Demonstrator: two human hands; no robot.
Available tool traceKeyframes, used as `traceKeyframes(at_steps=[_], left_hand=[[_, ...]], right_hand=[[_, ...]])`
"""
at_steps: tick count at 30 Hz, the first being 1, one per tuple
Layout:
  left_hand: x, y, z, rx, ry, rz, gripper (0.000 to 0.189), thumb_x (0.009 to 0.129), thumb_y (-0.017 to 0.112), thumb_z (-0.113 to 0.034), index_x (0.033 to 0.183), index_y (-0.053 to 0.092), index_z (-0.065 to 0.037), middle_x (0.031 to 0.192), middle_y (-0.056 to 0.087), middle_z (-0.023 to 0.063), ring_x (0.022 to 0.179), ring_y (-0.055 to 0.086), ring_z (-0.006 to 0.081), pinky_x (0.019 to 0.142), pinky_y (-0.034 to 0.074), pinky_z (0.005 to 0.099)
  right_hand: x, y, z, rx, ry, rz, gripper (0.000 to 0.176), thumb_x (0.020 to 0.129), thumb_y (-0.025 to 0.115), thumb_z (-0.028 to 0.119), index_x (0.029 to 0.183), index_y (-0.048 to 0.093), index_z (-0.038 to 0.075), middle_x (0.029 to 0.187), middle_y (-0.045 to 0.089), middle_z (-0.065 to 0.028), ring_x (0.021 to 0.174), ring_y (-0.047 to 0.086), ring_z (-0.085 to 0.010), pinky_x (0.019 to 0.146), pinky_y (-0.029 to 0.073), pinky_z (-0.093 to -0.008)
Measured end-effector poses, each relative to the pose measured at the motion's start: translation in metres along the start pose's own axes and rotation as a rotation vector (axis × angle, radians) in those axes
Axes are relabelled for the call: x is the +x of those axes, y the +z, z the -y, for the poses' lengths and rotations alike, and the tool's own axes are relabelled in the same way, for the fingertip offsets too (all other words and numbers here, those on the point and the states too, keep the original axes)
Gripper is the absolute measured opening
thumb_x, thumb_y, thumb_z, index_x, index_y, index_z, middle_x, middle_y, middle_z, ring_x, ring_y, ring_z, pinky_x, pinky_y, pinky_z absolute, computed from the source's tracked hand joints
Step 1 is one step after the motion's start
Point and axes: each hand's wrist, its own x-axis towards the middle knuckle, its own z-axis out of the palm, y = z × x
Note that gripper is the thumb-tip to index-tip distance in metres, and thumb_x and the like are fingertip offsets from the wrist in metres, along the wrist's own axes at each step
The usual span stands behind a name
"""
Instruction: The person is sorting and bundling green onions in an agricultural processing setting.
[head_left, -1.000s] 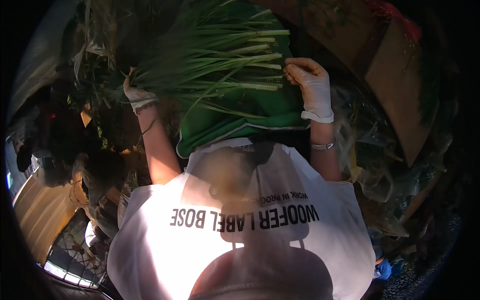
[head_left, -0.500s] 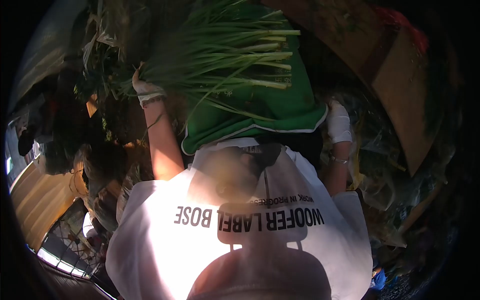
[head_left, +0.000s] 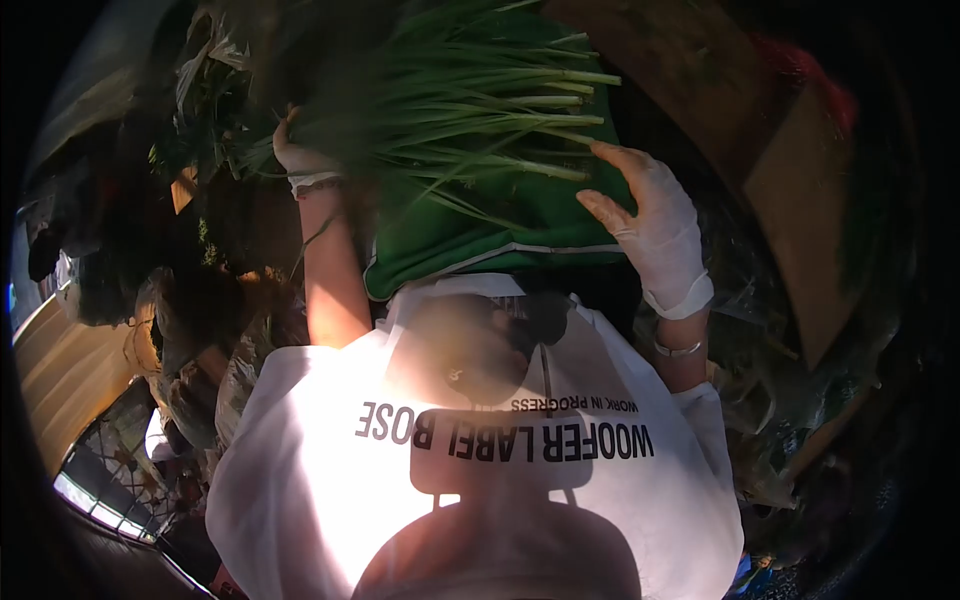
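A bunch of scallions (head_left: 540, 120) lies across a green apron (head_left: 470, 250) on my lap, pale stem ends to the right and leaves trailing left. My left hand (head_left: 305, 165), in a pale glove, is at the leafy end. Its thumb points up, and its fingers are closed around the leaves, mostly hidden by them. On the other side, my right hand (head_left: 660, 220) is open in a whitish glove. Thumb and forefinger are spread apart, with the forefinger tip right at the stem ends.
A cardboard piece (head_left: 790, 190) slopes down at the right, with a red plastic bag (head_left: 815, 75) above it. Clear plastic bags (head_left: 230, 395) and loose greens (head_left: 235, 115) crowd the left. My white shirt (head_left: 300, 480) fills the lower middle.
My right hand has come up from beside the apron to the stem ends, and its thumb and forefinger now show spread. The scallions and my left hand have shifted slightly right.
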Motion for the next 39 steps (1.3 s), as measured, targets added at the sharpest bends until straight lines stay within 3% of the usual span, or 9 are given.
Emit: traceKeyframes(at_steps=[4, 6, 9, 12, 14, 19, 24, 31, 39], left_hand=[[-0.022, 0.023, 0.003, -0.275, -0.095, 0.239, 0.025, 0.087, 0.046, -0.02, 0.098, 0.06, -0.003, 0.084, 0.058, 0.0036, 0.081, 0.055, 0.0208, 0.084, 0.046, 0.0392], [-0.024, 0.025, 0.002, -0.31, -0.109, 0.294, 0.024, 0.087, 0.046, -0.019, 0.1, 0.06, -0.004, 0.082, 0.056, 0.0019, 0.08, 0.053, 0.0189, 0.086, 0.045, 0.037], [-0.021, 0.032, 0.001, -0.363, -0.132, 0.42, 0.024, 0.087, 0.048, -0.018, 0.103, 0.06, -0.005, 0.08, 0.054, -0.0004, 0.079, 0.052, 0.0165, 0.09, 0.042, 0.0336], [-0.027, 0.036, 0.002, -0.368, -0.137, 0.477, 0.023, 0.086, 0.048, -0.016, 0.104, 0.06, -0.006, 0.08, 0.054, -0.0012, 0.079, 0.051, 0.0163, 0.092, 0.041, 0.0327], [-0.031, 0.038, 0.003, -0.32, -0.144, 0.468, 0.022, 0.086, 0.048, -0.015, 0.103, 0.061, -0.007, 0.08, 0.054, -0.0014, 0.08, 0.051, 0.0168, 0.093, 0.041, 0.0333], [-0.011, 0.025, 0.008, -0.296, -0.024, 0.307, 0.02, 0.087, 0.048, -0.016, 0.097, 0.061, -0.005, 0.077, 0.056, 0.0023, 0.082, 0.052, 0.022, 0.087, 0.043, 0.0375], [0.014, 0.037, 0.012, -0.113, 0.092, -0.122, 0.011, 0.086, 0.038, -0.01, 0.078, 0.045, -0.007, 0.071, 0.053, 0.0065, 0.067, 0.051, 0.0238, 0.078, 0.047, 0.0404], [0.078, 0.048, 0.03, -0.152, -0.057, -0.1, 0.005, 0.086, 0.049, -0.015, 0.082, 0.047, -0.012, 0.078, 0.054, 0.0039, 0.064, 0.055, 0.0173, 0.056, 0.047, 0.0291], [0.072, 0.15, 0.02, 0.096, -0.273, 0.437, 0.03, 0.094, 0.04, -0.024, 0.121, 0.042, -0.012, 0.111, 0.054, 0.009, 0.09, 0.056, 0.014, 0.074, 0.044, 0.0292]], right_hand=[[0.003, 0.042, -0.012, 0.177, 0.111, -0.108, 0.035, 0.075, 0.069, 0.028, 0.101, 0.06, 0.007, 0.094, 0.062, -0.0099, 0.087, 0.059, -0.0278, 0.077, 0.048, -0.0349], [-0.001, 0.026, -0.019, 0.155, 0.258, 0.339, 0.034, 0.073, 0.069, 0.027, 0.1, 0.061, 0.008, 0.088, 0.063, -0.0091, 0.082, 0.061, -0.0252, 0.074, 0.049, -0.0338], [0.01, -0.032, -0.024, -0.027, 0.219, 0.518, 0.031, 0.073, 0.069, 0.023, 0.1, 0.063, 0.008, 0.086, 0.064, -0.0081, 0.077, 0.063, -0.0201, 0.067, 0.049, -0.0303], [0.084, -0.041, -0.016, 0.151, -0.096, -0.093, 0.025, 0.079, 0.064, 0.009, 0.104, 0.061, 0.005, 0.094, 0.063, -0.0104, 0.077, 0.062, -0.0176, 0.073, 0.048, -0.0299], [0.153, -0.023, -0.015, 0.128, -0.386, -0.133, 0.028, 0.085, 0.06, 0.022, 0.109, 0.06, 0.008, 0.105, 0.061, -0.0127, 0.084, 0.061, -0.0237, 0.08, 0.046, -0.0334], [0.223, 0.037, -0.017, 0.122, -0.507, 0.202, 0.049, 0.089, 0.049, 0.048, 0.114, 0.058, 0.007, 0.112, 0.059, -0.0166, 0.089, 0.059, -0.0312, 0.083, 0.045, -0.0372], [0.15, -0.001, 0.025, -0.134, -0.153, 0.633, 0.073, 0.084, 0.047, 0.06, 0.123, 0.048, -0.001, 0.116, 0.056, -0.0225, 0.106, 0.054, -0.0351, 0.091, 0.042, -0.0397], [0.058, 0.052, 0.038, -0.446, -0.281, 0.238, 0.118, 0.063, 0.07, 0.062, 0.141, 0.009, -0.003, 0.138, 0.028, -0.0288, 0.129, 0.03, -0.04, 0.106, 0.023, -0.0492], [0.089, 0.063, 0.039, -0.562, -0.099, 0.095, 0.109, 0.059, 0.081, 0.032, 0.142, 0.014, 0.009, 0.109, 0.055, -0.0221, 0.096, 0.058, -0.0361, 0.079, 0.047, -0.0443]])
